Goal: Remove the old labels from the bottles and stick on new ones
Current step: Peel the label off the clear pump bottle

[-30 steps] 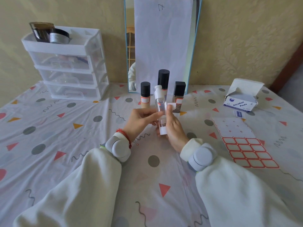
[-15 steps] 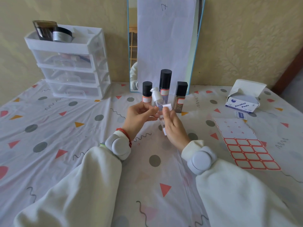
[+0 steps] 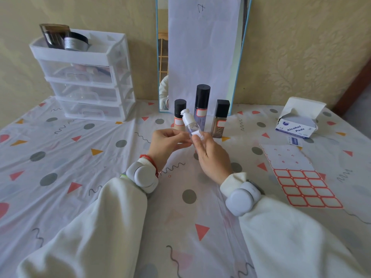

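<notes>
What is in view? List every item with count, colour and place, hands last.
clear bottle: 1, clear with white pump, tilted, held in both hands
capped bottles: 3, black caps, red-bordered labels, standing before the mirror
mirror: 1, blue frame, white paper over it, against wall
drawer unit: 1, white, back left
jars: 2, dark, atop drawer unit
alcohol pads box: 1, white, open, back right
label sheet: 1, red-bordered stickers, right
left hand: grips the bottle
right hand: grips the bottle
</notes>
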`<action>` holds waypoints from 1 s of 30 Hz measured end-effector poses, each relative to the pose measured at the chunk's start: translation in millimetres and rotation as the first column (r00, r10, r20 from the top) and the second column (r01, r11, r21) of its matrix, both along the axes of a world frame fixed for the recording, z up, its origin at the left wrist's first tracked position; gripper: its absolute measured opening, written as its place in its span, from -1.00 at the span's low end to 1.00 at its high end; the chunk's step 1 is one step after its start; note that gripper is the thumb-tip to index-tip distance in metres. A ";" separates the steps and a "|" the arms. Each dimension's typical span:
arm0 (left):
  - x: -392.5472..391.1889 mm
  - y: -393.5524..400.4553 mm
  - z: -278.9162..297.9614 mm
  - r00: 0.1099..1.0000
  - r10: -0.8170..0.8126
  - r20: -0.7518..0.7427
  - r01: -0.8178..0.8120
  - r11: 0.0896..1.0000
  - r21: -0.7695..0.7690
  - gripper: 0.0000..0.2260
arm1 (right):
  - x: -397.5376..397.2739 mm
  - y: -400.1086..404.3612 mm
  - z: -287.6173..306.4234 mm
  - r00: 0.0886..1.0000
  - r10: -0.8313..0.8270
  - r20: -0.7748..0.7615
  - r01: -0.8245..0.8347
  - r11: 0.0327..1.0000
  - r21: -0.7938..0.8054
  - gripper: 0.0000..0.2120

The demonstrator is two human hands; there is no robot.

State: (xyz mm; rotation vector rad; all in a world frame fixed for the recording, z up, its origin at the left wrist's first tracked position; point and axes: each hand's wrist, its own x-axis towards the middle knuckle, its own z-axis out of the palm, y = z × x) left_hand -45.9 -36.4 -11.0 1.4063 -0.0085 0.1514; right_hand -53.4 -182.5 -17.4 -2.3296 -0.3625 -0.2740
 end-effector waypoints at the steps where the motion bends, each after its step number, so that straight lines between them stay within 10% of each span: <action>1: -0.6 0.3 0.2 1.000 0.002 -0.004 -0.002 1.000 -0.001 -0.94 | 0.0 0.2 -0.6 1.000 -0.001 -0.005 0.001 1.000 -0.004 -0.54; 16: -4.3 -2.5 2.9 0.999 0.042 -0.013 -0.041 0.997 0.064 -0.87 | -2.5 4.2 -3.7 0.993 0.010 0.114 0.001 0.996 -0.093 -0.36; 23: -1.0 -1.8 1.8 0.997 0.074 0.001 -0.074 0.997 0.038 -0.91 | 7.2 2.4 -5.0 0.981 0.066 -0.180 -0.020 0.969 0.245 -0.50; 30: 0.0 -1.2 1.6 0.999 0.039 -0.017 -0.039 0.999 0.002 -0.91 | 5.7 1.4 -3.2 0.984 0.047 -0.173 -0.009 0.977 0.212 -0.42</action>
